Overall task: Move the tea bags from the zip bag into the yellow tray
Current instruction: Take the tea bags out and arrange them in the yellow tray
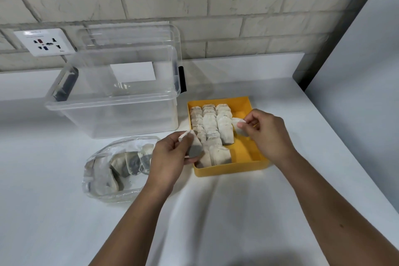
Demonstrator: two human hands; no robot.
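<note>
table (216, 211): white, fills lower frame
clear box (112, 114): open, upper left of center, near tray
zip bag (97, 170): lower left, flat on table, some tea bags (129, 162) inside
yellow tray (231, 170): center-right, tea bag rows (210, 127) packed in its left part
left grip (170, 155): pinching 1 tea bag (195, 149) over tray's near-left corner
right grip (267, 134): pinching 2nd tea bag (238, 126) over tray's right half

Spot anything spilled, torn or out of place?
Nothing stands out. Tea bags lie in rows in the yellow tray; the rest sit inside the zip bag; left hand and right hand each pinch one.
</note>
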